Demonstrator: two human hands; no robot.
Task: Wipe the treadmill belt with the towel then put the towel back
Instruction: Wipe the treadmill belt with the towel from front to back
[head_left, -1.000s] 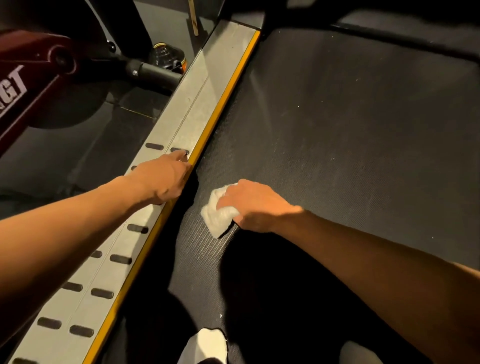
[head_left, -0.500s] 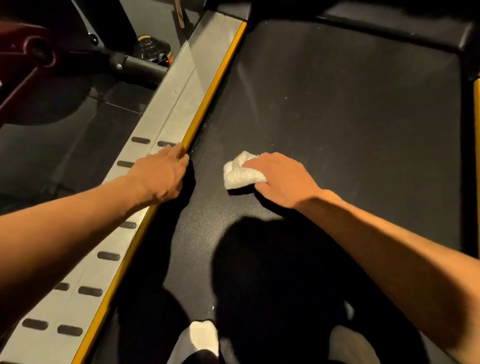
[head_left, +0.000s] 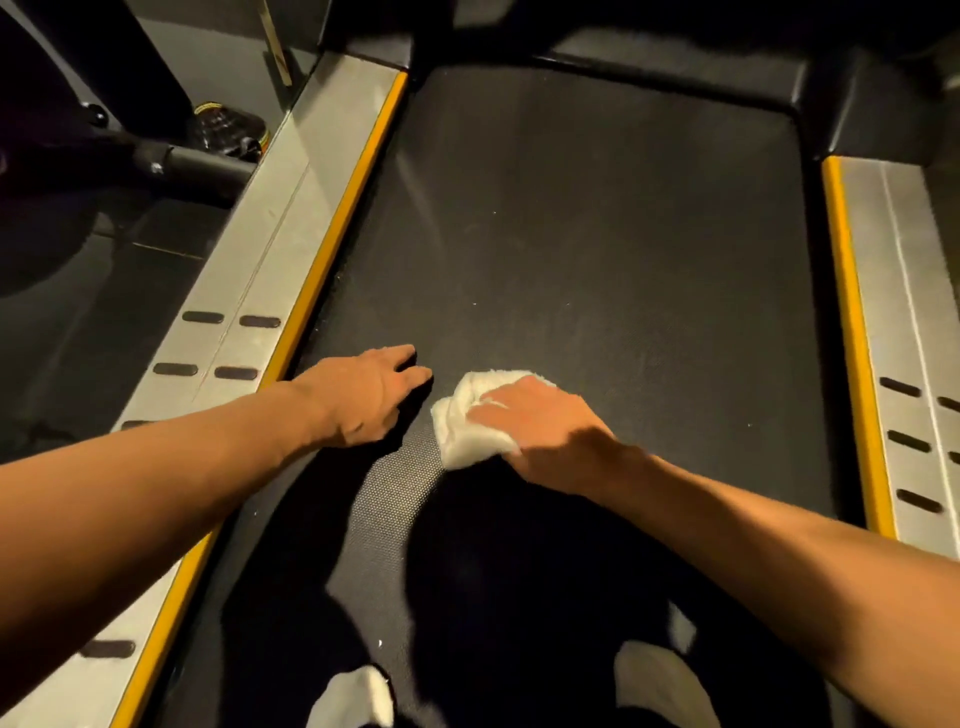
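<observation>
Fingers (head_left: 491, 407) of the right hand (head_left: 545, 431) curl over the towel (head_left: 467, 441) and press it on the belt (head_left: 597, 234), near the middle. The left hand (head_left: 363, 397) rests flat beside it. Wiping looks part done; putting the towel back is left.

Floor: dark floor (head_left: 104, 291) of smooth panels with a thin seam across, mostly in shadow.
Left side: grey metal left rail (head_left: 291, 197), yellow inner strip, pairs of dark oval pads.
Right side: matching right rail (head_left: 914, 291), yellow-edged, with the same pads.
Far end: black housing (head_left: 675, 67) across the top, its right corner rounded.
Next machine: black tube (head_left: 197, 166) low beside the left rail.
Clutter: dark bottle (head_left: 228, 127) with a yellow-ringed neck, near that tube; pale wooden stick (head_left: 275, 47) behind it.
Light: warm, yellowish, hard shadows — dim beyond.
</observation>
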